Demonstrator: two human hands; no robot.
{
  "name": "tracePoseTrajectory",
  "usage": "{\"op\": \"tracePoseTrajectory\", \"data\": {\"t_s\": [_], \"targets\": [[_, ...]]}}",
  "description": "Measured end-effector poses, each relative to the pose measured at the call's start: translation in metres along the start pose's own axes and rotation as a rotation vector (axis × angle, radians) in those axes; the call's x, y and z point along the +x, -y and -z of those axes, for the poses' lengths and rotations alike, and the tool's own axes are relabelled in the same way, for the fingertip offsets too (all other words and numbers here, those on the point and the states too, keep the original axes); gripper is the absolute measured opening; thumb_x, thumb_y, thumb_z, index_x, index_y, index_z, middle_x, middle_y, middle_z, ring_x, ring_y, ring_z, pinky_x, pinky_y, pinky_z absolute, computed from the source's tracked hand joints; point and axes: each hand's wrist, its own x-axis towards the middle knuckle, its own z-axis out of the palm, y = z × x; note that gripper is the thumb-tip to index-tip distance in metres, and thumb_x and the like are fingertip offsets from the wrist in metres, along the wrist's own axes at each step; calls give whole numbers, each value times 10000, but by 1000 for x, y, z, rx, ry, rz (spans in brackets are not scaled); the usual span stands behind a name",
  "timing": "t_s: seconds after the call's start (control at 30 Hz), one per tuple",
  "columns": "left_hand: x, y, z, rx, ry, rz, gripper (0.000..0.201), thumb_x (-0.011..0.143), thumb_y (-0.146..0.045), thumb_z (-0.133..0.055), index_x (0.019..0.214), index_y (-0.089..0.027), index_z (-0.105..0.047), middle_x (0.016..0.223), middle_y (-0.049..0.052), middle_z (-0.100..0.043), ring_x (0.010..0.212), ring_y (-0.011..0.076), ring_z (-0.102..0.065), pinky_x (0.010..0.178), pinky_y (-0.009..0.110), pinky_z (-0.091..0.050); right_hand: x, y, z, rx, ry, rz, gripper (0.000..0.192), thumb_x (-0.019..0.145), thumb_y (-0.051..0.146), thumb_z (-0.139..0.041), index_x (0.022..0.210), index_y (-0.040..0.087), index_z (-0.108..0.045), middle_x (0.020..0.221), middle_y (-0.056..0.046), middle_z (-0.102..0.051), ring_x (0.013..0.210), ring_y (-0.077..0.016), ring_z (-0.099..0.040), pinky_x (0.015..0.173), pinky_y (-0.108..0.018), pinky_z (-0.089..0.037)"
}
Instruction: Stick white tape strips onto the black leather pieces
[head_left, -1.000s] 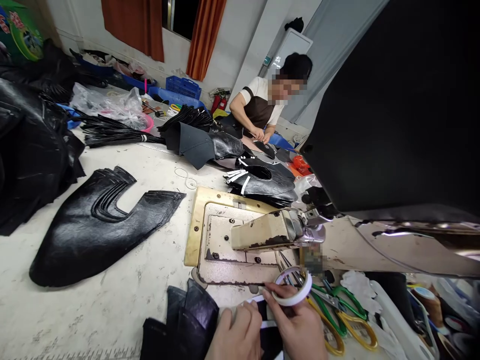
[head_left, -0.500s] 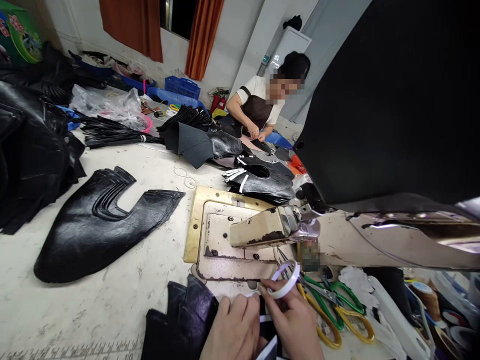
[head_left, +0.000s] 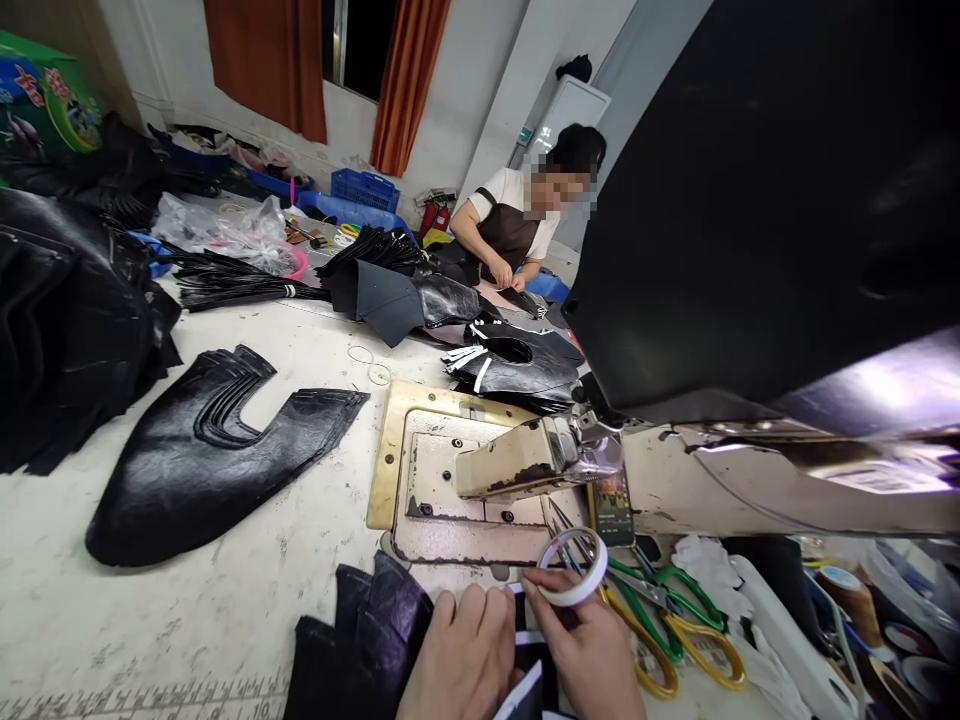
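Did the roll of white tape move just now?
Cannot tell. The tape roll sits in the right hand just below the sewing machine's metal plate, as before; the camera shifted.

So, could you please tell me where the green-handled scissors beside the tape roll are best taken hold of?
Probably by the green loops, coming from the right and above. The green-handled scissors lie flat with handles pointing right, across the yellow-handled scissors. Their blades point left, under the tape roll that the right hand holds.

sewing machine (head_left: 525, 462) mid-table | scissors (head_left: 679, 625) right of it | black leather stack (head_left: 210, 455) left | co-worker (head_left: 517, 225) behind
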Motion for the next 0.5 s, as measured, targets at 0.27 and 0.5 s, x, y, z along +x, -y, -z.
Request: {"op": "tracePoseTrajectory", "data": {"t_s": [0.27, 0.5], "targets": [[-4, -1, -6, 12, -19, -16, 325, 880, -296, -630, 1191, -205, -658, 912, 24, -516, 822, 196, -429, 719, 343, -349, 1, 6, 4, 10, 22, 37, 341, 819, 497, -607, 809, 222, -809, 838, -99, -800, 814, -282, -773, 765, -371, -623], [-4, -8, -5, -59, 26, 63, 293, 896, -206, -602, 1186, -207, -640, 899, 20, -573, 809, 190, -495, 738, 336, -406, 4, -4, 3, -84, 102, 85, 230, 850, 412, -625, 830, 257, -795, 853, -65, -799, 804, -282, -770, 729, -376, -612]]}}
